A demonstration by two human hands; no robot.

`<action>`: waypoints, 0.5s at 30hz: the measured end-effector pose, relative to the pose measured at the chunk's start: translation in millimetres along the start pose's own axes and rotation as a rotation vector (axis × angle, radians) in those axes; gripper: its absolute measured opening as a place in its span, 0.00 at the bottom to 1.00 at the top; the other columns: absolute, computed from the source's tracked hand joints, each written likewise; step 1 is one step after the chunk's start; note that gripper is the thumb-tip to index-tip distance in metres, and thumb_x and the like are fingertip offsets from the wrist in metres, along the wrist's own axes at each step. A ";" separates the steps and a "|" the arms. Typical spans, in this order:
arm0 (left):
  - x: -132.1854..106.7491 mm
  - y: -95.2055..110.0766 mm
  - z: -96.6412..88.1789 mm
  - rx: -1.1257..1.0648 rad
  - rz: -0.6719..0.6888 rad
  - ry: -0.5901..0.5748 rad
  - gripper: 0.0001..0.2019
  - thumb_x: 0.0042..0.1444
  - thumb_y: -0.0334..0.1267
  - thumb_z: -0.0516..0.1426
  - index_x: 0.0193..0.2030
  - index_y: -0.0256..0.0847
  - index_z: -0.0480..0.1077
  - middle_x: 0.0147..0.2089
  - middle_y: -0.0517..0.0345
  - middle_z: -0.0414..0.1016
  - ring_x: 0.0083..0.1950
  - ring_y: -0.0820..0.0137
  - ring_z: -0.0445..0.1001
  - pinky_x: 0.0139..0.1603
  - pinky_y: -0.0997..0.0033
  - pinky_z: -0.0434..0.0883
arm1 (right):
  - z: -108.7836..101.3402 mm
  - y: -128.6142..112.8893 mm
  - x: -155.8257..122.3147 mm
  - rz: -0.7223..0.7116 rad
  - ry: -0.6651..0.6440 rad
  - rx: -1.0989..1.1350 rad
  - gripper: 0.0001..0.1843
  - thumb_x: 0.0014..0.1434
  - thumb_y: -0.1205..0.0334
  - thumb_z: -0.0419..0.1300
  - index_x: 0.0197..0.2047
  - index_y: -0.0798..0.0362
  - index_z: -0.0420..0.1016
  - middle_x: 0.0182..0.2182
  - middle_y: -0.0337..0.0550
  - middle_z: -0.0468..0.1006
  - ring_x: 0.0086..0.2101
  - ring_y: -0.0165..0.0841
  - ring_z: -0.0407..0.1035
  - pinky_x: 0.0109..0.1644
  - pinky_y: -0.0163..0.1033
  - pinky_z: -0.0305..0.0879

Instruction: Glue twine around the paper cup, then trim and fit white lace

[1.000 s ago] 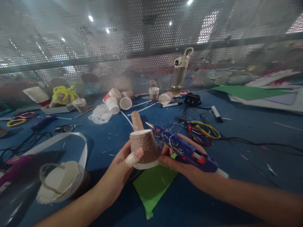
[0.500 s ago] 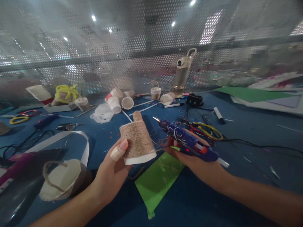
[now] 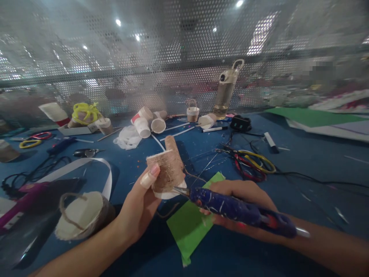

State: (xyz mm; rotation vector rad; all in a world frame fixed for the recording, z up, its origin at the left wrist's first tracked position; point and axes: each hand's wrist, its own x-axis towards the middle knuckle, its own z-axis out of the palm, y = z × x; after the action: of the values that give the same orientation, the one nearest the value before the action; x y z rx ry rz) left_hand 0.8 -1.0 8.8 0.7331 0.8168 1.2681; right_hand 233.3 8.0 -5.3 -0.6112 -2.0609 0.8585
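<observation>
Blue table (image 3: pixel 302 169), cluttered with craft gear. On it, below our hands, a green paper sheet (image 3: pixel 190 227), likely there to catch drips. Our right hand (image 3: pixel 236 196) is wrapped around the blue glue gun (image 3: pixel 239 209), held level so its nozzle meets the lower rim of the twine-wrapped cup (image 3: pixel 166 173). Our left hand (image 3: pixel 138 207) grips that cup upside down above the table, thumb pinning the twine. Twine spool (image 3: pixel 174 148) stands just behind. Scissors (image 3: pixel 253 163) lie to the right.
</observation>
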 end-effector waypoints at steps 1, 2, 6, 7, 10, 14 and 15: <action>0.0 -0.4 -0.9 0.023 -0.010 0.009 0.19 0.59 0.47 0.62 0.53 0.40 0.78 0.47 0.51 0.83 0.50 0.57 0.80 0.56 0.60 0.75 | -0.2 -0.3 0.5 -0.023 -0.005 0.006 0.09 0.55 0.66 0.69 0.37 0.47 0.74 0.38 0.41 0.82 0.38 0.36 0.78 0.43 0.41 0.73; 0.0 -0.7 -1.9 0.042 -0.015 0.018 0.21 0.58 0.48 0.63 0.54 0.40 0.77 0.46 0.50 0.83 0.51 0.56 0.80 0.56 0.59 0.75 | -0.5 -0.7 1.1 -0.052 0.010 0.009 0.09 0.55 0.67 0.68 0.36 0.47 0.73 0.41 0.42 0.81 0.42 0.38 0.77 0.47 0.43 0.72; 1.0 -1.1 -4.6 0.061 0.010 0.041 0.25 0.54 0.49 0.66 0.56 0.39 0.75 0.45 0.48 0.83 0.55 0.52 0.79 0.59 0.55 0.73 | -4.0 -1.6 0.7 -0.078 0.105 -0.055 0.09 0.54 0.69 0.64 0.33 0.47 0.68 0.39 0.42 0.76 0.42 0.39 0.73 0.46 0.45 0.69; 1.2 -1.1 -4.9 0.057 0.021 0.042 0.26 0.54 0.49 0.66 0.57 0.40 0.75 0.45 0.49 0.83 0.55 0.52 0.78 0.59 0.54 0.73 | -5.3 -1.3 -0.3 -0.048 0.084 -0.083 0.08 0.55 0.67 0.63 0.32 0.47 0.67 0.35 0.41 0.74 0.36 0.36 0.72 0.41 0.43 0.68; 1.2 -1.3 -5.5 0.043 0.044 0.048 0.27 0.53 0.48 0.67 0.59 0.42 0.73 0.48 0.49 0.83 0.56 0.52 0.78 0.59 0.54 0.73 | -8.9 1.0 -4.9 0.021 -0.003 -0.215 0.07 0.56 0.64 0.61 0.30 0.47 0.65 0.26 0.36 0.68 0.26 0.31 0.63 0.30 0.39 0.58; 1.7 -2.2 -5.6 0.040 0.070 0.040 0.27 0.54 0.49 0.66 0.60 0.41 0.72 0.52 0.48 0.81 0.57 0.51 0.77 0.59 0.53 0.73 | -10.3 3.4 -7.8 0.003 -0.007 -0.307 0.10 0.55 0.64 0.61 0.28 0.48 0.61 0.24 0.34 0.65 0.24 0.29 0.60 0.28 0.38 0.53; 2.1 -2.5 -5.6 0.042 0.085 0.033 0.28 0.54 0.48 0.66 0.60 0.42 0.72 0.52 0.48 0.81 0.58 0.51 0.77 0.59 0.53 0.73 | -10.3 3.4 -7.4 0.002 -0.007 -0.302 0.10 0.55 0.63 0.60 0.28 0.48 0.60 0.24 0.34 0.65 0.24 0.29 0.59 0.28 0.38 0.53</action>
State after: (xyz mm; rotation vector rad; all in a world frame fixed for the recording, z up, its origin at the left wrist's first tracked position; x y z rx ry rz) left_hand -2.4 0.8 3.6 0.7899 0.8484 1.3454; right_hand 246.4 9.0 -6.9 -0.7723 -2.2150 0.5532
